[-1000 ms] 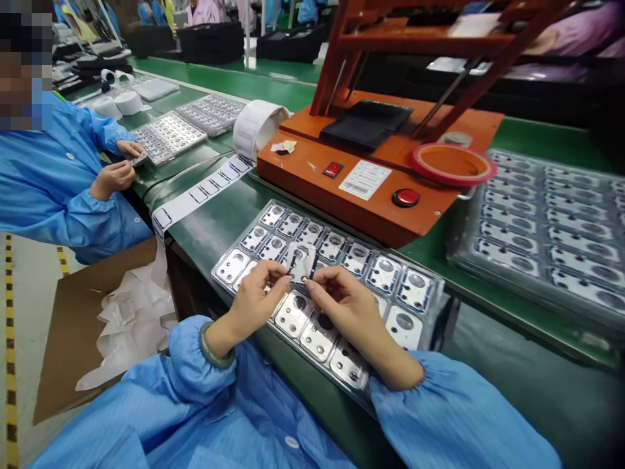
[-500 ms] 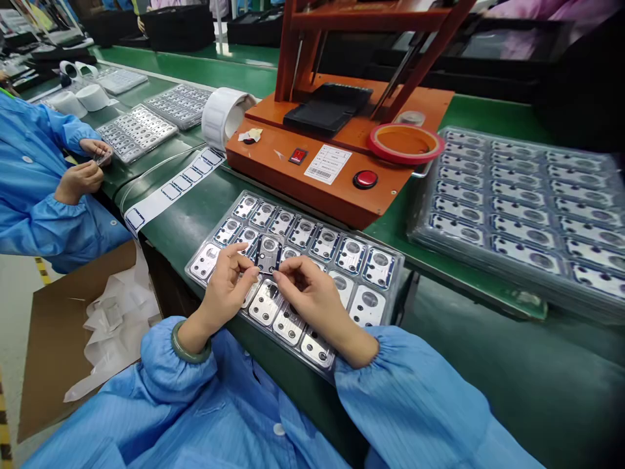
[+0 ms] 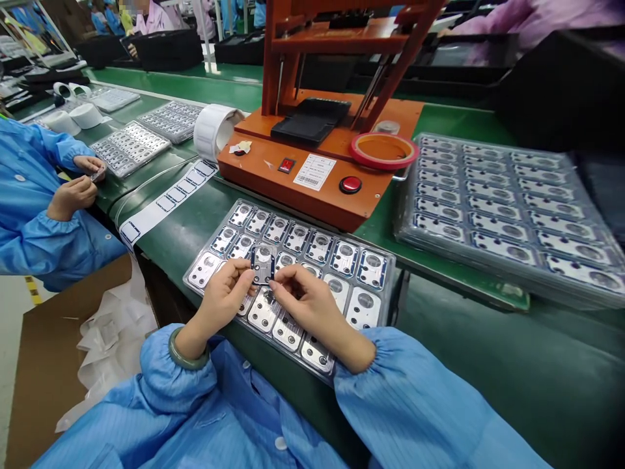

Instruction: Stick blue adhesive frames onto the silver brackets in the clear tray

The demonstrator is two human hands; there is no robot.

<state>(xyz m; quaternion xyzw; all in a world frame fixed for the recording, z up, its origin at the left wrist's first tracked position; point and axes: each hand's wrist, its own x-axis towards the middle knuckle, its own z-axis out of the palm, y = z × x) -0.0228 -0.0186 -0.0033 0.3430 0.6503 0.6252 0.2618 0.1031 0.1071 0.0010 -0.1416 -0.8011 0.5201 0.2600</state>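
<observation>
My left hand (image 3: 225, 296) and my right hand (image 3: 305, 301) meet over a clear plastic tray (image 3: 388, 277) of small silver metal plates with round holes. Both pinch one such plate (image 3: 263, 263) between them, held just above the tray's middle rows. The plate carries a blue-edged sticker. My fingers are curled and pressed on the plate's lower edge. Some plates in the tray have blue-bordered stickers, the nearer ones are bare silver. I wear blue sleeves and a green bangle (image 3: 184, 355) on the left wrist.
An orange press machine (image 3: 312, 176) with a red button (image 3: 350, 185) stands behind the tray. A red tape ring (image 3: 384, 151) lies on it. A label roll (image 3: 215, 130) trails a sticker strip (image 3: 163, 203) leftward. Stacked trays (image 3: 512, 208) sit right. A co-worker's hands (image 3: 78, 185) work at left.
The camera view shifted slightly. My hands stay together on the plate, which now sits a little lower and closer to the tray.
</observation>
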